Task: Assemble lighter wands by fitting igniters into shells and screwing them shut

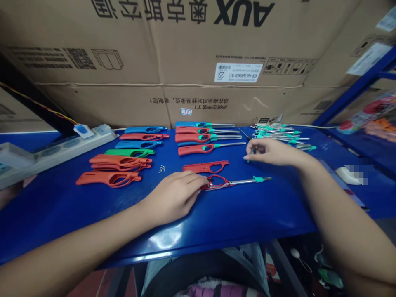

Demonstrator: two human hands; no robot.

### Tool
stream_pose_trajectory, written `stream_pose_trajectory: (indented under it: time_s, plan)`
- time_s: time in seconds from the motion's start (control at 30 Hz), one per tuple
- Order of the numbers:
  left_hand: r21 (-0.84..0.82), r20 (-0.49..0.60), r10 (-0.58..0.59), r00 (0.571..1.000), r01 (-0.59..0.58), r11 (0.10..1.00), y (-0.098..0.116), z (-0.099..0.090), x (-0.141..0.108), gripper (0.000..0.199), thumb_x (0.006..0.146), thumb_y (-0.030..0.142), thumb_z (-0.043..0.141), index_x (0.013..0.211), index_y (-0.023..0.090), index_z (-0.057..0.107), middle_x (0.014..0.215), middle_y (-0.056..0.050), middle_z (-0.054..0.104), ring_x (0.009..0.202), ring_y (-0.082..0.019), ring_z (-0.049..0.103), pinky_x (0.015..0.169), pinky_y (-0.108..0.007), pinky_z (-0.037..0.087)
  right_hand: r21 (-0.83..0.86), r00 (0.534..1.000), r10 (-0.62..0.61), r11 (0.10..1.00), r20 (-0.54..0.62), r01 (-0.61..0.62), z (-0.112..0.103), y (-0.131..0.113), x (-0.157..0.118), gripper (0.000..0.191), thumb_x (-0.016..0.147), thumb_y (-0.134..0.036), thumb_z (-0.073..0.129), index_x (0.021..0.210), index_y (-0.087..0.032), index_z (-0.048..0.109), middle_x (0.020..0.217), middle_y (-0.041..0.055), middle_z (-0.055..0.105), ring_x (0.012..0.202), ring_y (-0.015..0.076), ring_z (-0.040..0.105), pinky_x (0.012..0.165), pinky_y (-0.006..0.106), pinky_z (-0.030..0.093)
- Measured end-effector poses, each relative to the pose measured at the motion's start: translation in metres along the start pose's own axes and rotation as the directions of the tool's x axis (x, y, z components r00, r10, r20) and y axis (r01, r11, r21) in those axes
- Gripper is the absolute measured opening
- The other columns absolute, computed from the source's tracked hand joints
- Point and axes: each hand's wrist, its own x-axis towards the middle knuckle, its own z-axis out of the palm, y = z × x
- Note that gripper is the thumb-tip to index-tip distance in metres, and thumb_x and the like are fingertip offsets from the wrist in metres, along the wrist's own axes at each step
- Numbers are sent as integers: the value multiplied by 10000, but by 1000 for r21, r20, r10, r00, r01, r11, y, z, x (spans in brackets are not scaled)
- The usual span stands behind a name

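Observation:
My left hand [176, 196] is closed, palm down, its fingertips on the grip end of an opened red gas lighter [218, 181]. A metal tube with a teal collar [258, 179] runs to the right from that lighter. Just behind it lies a separate red handle half [206, 166]. My right hand [270, 150] hovers to the right, its thumb and fingers curled in a pinch. Something small, dark and greenish shows between those fingertips, too small to name. A thin dark rod [244, 133] appears just behind them; whether I hold it is unclear.
Assembled lighters [198, 149] lie behind the opened one. Orange, green, red and blue handles [108, 178] are at left, near small metal pins [161, 168]. Metal tubes with teal collars [278, 132] are heaped back right. A power strip [62, 150] and cardboard [185, 53] border the blue table.

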Motion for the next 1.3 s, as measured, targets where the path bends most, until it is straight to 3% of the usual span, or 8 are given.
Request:
stream_pose_trajectory:
  time_s: [0.13,0.4,0.53,0.63,0.77,1.0,1.2,1.3]
  plan:
    - [-3,16,-8,1000,8,1000,2,-3,0,308,969,136,498,1249,197,610,1213,-58,723,1122,-244,674,958,-436,559,-40,992,-16,999,123,21,21,-12,4,512,758,-710,663,790,-208,566,650,-10,573,589,135,478,563,275,376]
    - [-11,0,-13,1000,13,1000,1,-2,1,259,1011,179,468,1219,189,622,1163,-65,734,1075,-237,691,946,-429,556,-241,997,-78,967,19,80,24,-5,10,357,978,-503,404,884,-211,588,761,36,644,690,183,571,655,302,404]
    - [-8,-20,-22,1000,22,1000,-1,-1,1,234,1033,206,468,1202,189,629,1132,-63,739,1049,-226,700,912,-403,564,-208,992,-124,970,13,124,16,-4,3,424,875,-603,591,999,-200,621,853,52,649,710,181,560,654,303,432]
    - [-3,-21,-25,999,25,1000,0,-1,1,221,1020,212,503,1200,191,629,1133,-62,738,1049,-224,698,898,-392,567,-125,984,-156,978,87,166,12,-6,-2,540,763,-644,721,1048,-194,638,867,43,630,698,166,548,635,293,441]
    - [0,-18,-26,999,26,1000,1,-2,1,230,1003,205,525,1211,193,622,1161,-65,732,1069,-231,690,914,-401,564,-61,973,-115,990,202,130,15,-10,-2,476,840,-644,637,981,-189,652,751,15,610,637,154,538,593,284,418]
    - [11,5,-22,1000,22,1000,-1,-1,1,242,1017,218,501,1227,198,620,1179,-64,723,1101,-246,667,951,-430,553,-302,970,-232,921,79,245,31,-2,14,425,1014,-510,360,742,-211,492,692,13,547,647,162,501,636,293,361]
    - [-19,-30,-20,999,20,1000,-1,-1,1,255,1014,214,512,1247,181,611,1177,-78,718,1079,-237,670,943,-409,558,-386,991,-129,917,-42,103,28,-12,8,377,1035,-484,318,884,-220,540,796,41,624,721,193,560,663,304,362]
    - [-43,-30,-50,998,49,998,-1,-1,1,270,1017,219,504,1258,174,615,1178,-87,717,1096,-244,665,957,-419,559,-308,995,-105,946,0,100,16,-10,0,399,970,-583,455,922,-213,597,834,48,649,720,189,570,651,302,395]
